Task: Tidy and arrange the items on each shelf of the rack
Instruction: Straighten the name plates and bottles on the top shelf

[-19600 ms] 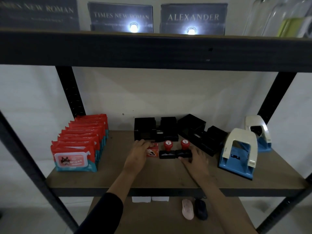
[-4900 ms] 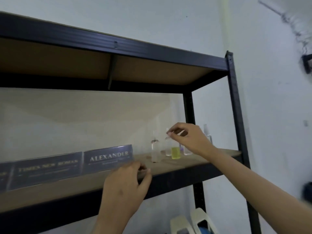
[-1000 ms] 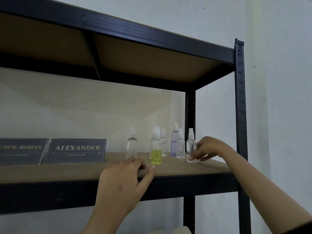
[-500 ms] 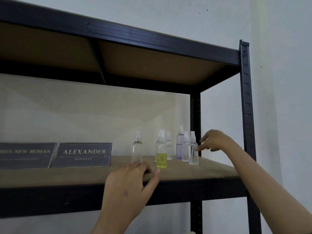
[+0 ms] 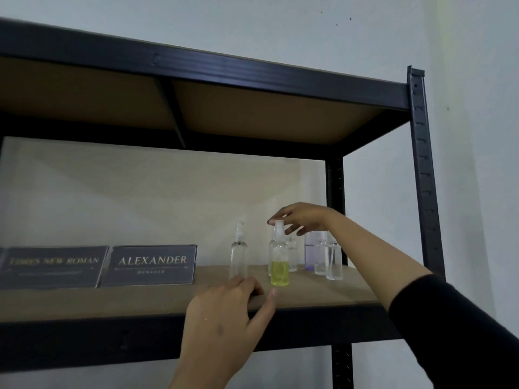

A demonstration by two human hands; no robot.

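Dark nameplate (image 5: pixel 152 265) reading "ALEXANDER MANAGER", left nameplate (image 5: pixel 53 266) reading "TIMES NEW ROMAN"

Wooden shelf (image 5: pixel 323 293) carries two nameplates (image 5: pixel 151 265) and, seemingly, seven spray bottles (image 5: pixel 279 262).

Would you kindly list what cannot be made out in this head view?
- Right hand: whether it touches the yellow bottle cap is unclear.
- Purple bottle: top hidden by that hand.
- TIMES NEW ROMAN sign: small print blurred; sign left of it cut by the frame edge.
- Left hand: fingertips on the shelf hidden.

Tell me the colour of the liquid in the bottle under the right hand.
Yellow-green liquid, filling the lower part; head view.
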